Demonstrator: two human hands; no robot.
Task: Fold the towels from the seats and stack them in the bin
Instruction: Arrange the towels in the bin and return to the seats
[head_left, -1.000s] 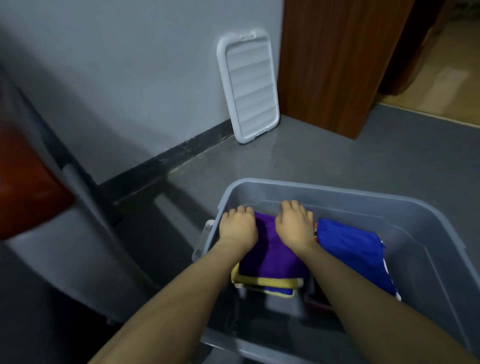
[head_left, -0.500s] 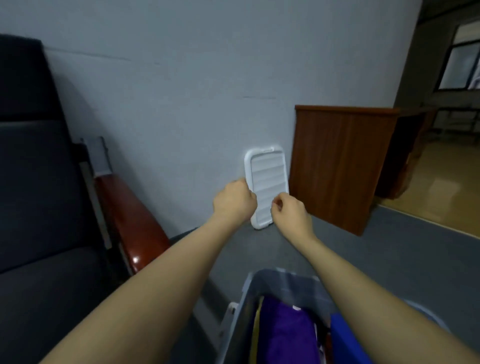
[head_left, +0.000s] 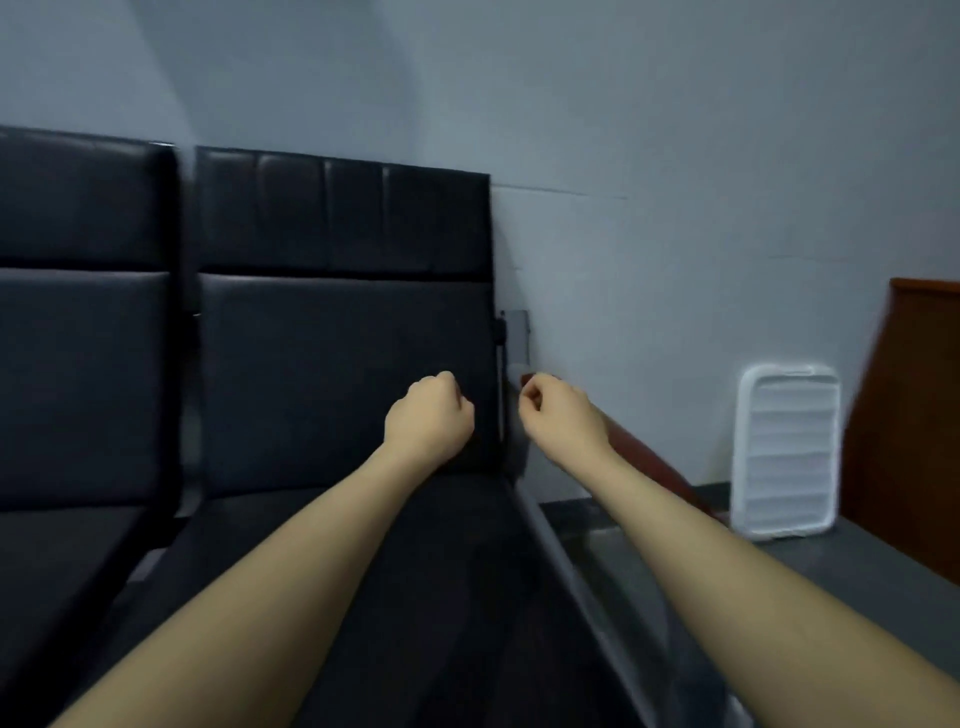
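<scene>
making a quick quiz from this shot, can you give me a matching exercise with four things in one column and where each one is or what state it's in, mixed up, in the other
Things
1. left hand
2. white ribbed lid
3. red-brown armrest
4. wooden panel

Place or state
A. leaning upright against the wall, on the floor
B. at the far right edge of the view
C. curled into a fist, holding nothing, in front of the black seat back
D. partly hidden under the right forearm, at the seat's right side

Pairs: 1-C, 2-A, 3-D, 4-B
</scene>
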